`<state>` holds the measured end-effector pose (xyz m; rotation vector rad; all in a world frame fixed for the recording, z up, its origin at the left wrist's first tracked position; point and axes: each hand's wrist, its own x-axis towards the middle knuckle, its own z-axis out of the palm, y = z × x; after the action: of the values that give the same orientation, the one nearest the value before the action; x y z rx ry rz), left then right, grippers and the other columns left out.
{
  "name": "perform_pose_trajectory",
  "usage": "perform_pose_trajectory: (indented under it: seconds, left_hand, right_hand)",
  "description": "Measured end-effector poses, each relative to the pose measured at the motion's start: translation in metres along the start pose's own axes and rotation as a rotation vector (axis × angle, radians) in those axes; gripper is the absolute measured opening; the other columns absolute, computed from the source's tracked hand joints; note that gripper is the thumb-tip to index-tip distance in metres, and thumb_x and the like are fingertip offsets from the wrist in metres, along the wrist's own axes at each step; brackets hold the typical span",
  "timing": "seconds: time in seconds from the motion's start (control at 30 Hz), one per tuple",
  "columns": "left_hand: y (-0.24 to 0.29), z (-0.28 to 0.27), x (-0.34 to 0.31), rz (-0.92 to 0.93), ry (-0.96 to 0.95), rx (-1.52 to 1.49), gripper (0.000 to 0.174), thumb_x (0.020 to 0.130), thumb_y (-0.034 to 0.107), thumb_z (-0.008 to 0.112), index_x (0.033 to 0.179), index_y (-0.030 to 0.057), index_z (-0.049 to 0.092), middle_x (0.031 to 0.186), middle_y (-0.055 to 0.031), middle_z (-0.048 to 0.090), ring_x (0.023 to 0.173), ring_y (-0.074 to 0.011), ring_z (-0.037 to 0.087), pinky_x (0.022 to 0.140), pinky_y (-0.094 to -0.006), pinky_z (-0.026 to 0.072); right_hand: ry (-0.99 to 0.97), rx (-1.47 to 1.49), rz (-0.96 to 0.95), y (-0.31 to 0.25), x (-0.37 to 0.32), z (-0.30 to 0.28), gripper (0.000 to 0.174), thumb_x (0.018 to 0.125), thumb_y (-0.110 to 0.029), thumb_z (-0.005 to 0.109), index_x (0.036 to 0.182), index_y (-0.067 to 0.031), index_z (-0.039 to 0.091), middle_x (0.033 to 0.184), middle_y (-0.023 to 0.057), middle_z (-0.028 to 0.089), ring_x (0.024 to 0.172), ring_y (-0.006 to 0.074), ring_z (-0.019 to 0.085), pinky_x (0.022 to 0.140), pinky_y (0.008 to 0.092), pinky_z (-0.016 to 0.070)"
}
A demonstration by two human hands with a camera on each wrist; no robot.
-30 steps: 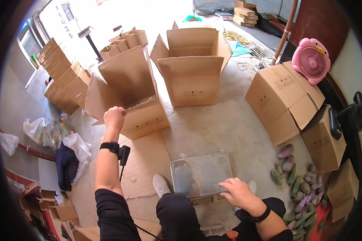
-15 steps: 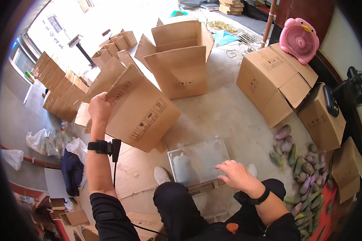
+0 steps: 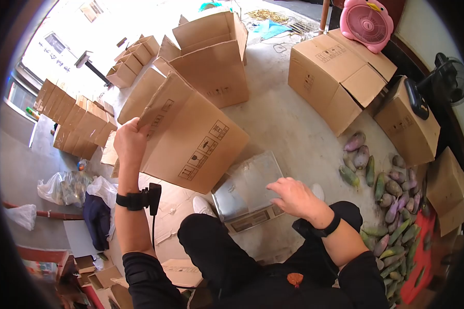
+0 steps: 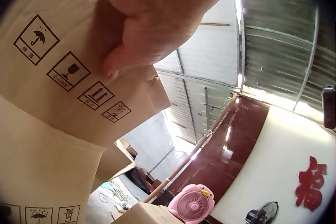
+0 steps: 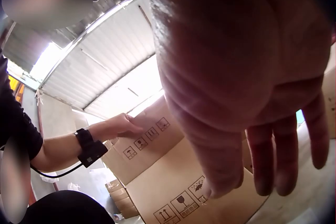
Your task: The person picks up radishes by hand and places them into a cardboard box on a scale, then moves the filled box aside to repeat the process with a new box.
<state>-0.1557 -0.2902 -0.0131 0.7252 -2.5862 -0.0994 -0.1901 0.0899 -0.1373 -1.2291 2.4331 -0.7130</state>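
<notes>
My left hand (image 3: 130,144) grips the top flap of a large cardboard box (image 3: 191,141), thumb on the printed outer face in the left wrist view. The box leans over, its printed side facing me, and its lower corner overlaps the edge of a low, silvery flat-topped scale (image 3: 250,183) between my feet. Above the right side of that scale is my right hand (image 3: 296,198), fingers extended and holding nothing. In the right wrist view the box (image 5: 152,182) stands beyond the right palm.
Behind the held box is another open carton (image 3: 211,72). A closed carton (image 3: 335,77) with a pink fan (image 3: 367,24) on top stands at right. Many purple and green oblong vegetables (image 3: 392,198) lie on the floor. Stacked flat boxes (image 3: 75,118) are at left.
My left hand has pulled the box up from the floor, tilted it towards me and swung it right to the scale. The right hand has barely moved, and the head view has dipped.
</notes>
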Motion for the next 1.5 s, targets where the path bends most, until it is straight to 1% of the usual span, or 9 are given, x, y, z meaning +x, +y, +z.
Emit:
perform_pose_trajectory:
  seconds: [0.37, 0.47, 0.53, 0.73, 0.83, 1.17, 1.23, 1.37, 1.5]
  left_hand:
    - [0.048, -0.020, -0.059, 0.186, 0.050, 0.078, 0.018, 0.079, 0.025, 0.065, 0.084, 0.0074, 0.065, 0.081, -0.0120, 0.063, 0.076, -0.0344, 0.060, 0.063, -0.0425, 0.0460]
    - [0.072, -0.037, -0.090, 0.245, -0.019, -0.033, 0.013, 0.077, 0.020, 0.066, 0.081, 0.0071, 0.065, 0.081, -0.0100, 0.063, 0.077, -0.0330, 0.061, 0.064, -0.0413, 0.0471]
    - [0.086, -0.042, -0.111, 0.302, -0.029, -0.067, 0.008, 0.075, 0.015, 0.065, 0.079, 0.0074, 0.065, 0.079, -0.0090, 0.063, 0.076, -0.0311, 0.061, 0.064, -0.0400, 0.0478]
    - [0.132, -0.065, -0.162, 0.455, -0.134, -0.070, 0.008, 0.071, 0.009, 0.064, 0.079, 0.0078, 0.067, 0.072, -0.0082, 0.060, 0.073, -0.0279, 0.060, 0.064, -0.0375, 0.0469]
    - [0.146, -0.069, -0.180, 0.521, -0.164, -0.093, 0.009, 0.070, 0.009, 0.064, 0.079, 0.0082, 0.066, 0.071, -0.0071, 0.059, 0.071, -0.0266, 0.059, 0.063, -0.0370, 0.0458]
    - [0.178, -0.088, -0.221, 0.538, -0.265, -0.163, 0.009, 0.074, 0.010, 0.064, 0.082, 0.0061, 0.066, 0.072, -0.0083, 0.059, 0.071, -0.0276, 0.059, 0.062, -0.0376, 0.0456]
    - [0.183, -0.090, -0.229, 0.552, -0.302, -0.136, 0.009, 0.074, 0.010, 0.064, 0.082, 0.0059, 0.066, 0.072, -0.0083, 0.059, 0.072, -0.0274, 0.059, 0.063, -0.0374, 0.0457]
    - [0.187, -0.096, -0.241, 0.536, -0.316, -0.184, 0.010, 0.074, 0.007, 0.063, 0.083, 0.0046, 0.065, 0.073, -0.0094, 0.059, 0.072, -0.0277, 0.058, 0.064, -0.0375, 0.0455]
    - [0.189, -0.104, -0.256, 0.525, -0.378, -0.212, 0.012, 0.074, 0.005, 0.062, 0.086, 0.0022, 0.065, 0.074, -0.0116, 0.059, 0.071, -0.0295, 0.058, 0.063, -0.0374, 0.0448]
  right_hand:
    - [-0.024, -0.011, 0.005, -0.001, -0.009, -0.004, 0.027, 0.078, -0.021, 0.066, 0.101, -0.0072, 0.059, 0.096, 0.0120, 0.060, 0.096, 0.0321, 0.057, 0.079, 0.0433, 0.0484]
    - [-0.054, -0.027, 0.022, -0.003, -0.011, -0.005, 0.035, 0.079, -0.021, 0.065, 0.111, -0.0085, 0.059, 0.096, 0.0128, 0.059, 0.097, 0.0325, 0.056, 0.081, 0.0420, 0.0474]
    - [-0.007, -0.021, 0.020, -0.003, -0.013, -0.006, 0.025, 0.077, -0.020, 0.067, 0.098, -0.0077, 0.059, 0.095, 0.0118, 0.059, 0.097, 0.0319, 0.057, 0.079, 0.0433, 0.0481]
    - [0.217, -0.003, 0.060, -0.003, -0.013, -0.017, 0.020, 0.075, -0.017, 0.068, 0.091, -0.0069, 0.060, 0.093, 0.0117, 0.059, 0.094, 0.0319, 0.056, 0.077, 0.0436, 0.0474]
    - [0.312, 0.100, 0.064, 0.003, -0.021, -0.026, 0.018, 0.075, -0.016, 0.068, 0.089, -0.0077, 0.061, 0.091, 0.0104, 0.060, 0.091, 0.0317, 0.056, 0.074, 0.0445, 0.0471]
    - [0.354, -0.043, 0.068, 0.001, -0.092, -0.068, 0.017, 0.076, -0.008, 0.067, 0.091, -0.0061, 0.062, 0.090, 0.0113, 0.062, 0.087, 0.0329, 0.057, 0.073, 0.0405, 0.0482]
    - [0.605, 0.238, 0.045, -0.003, -0.109, -0.075, 0.018, 0.076, 0.001, 0.062, 0.093, -0.0045, 0.064, 0.088, 0.0106, 0.061, 0.083, 0.0274, 0.060, 0.070, 0.0336, 0.0485]
    - [0.613, 0.434, 0.112, 0.001, -0.143, -0.080, 0.025, 0.077, 0.007, 0.057, 0.099, -0.0034, 0.064, 0.087, 0.0094, 0.061, 0.079, 0.0214, 0.060, 0.067, 0.0280, 0.0472]
    - [0.780, 0.481, 0.204, 0.027, -0.178, -0.067, 0.029, 0.077, 0.008, 0.054, 0.102, -0.0026, 0.063, 0.090, 0.0086, 0.060, 0.074, 0.0172, 0.058, 0.067, 0.0259, 0.0458]
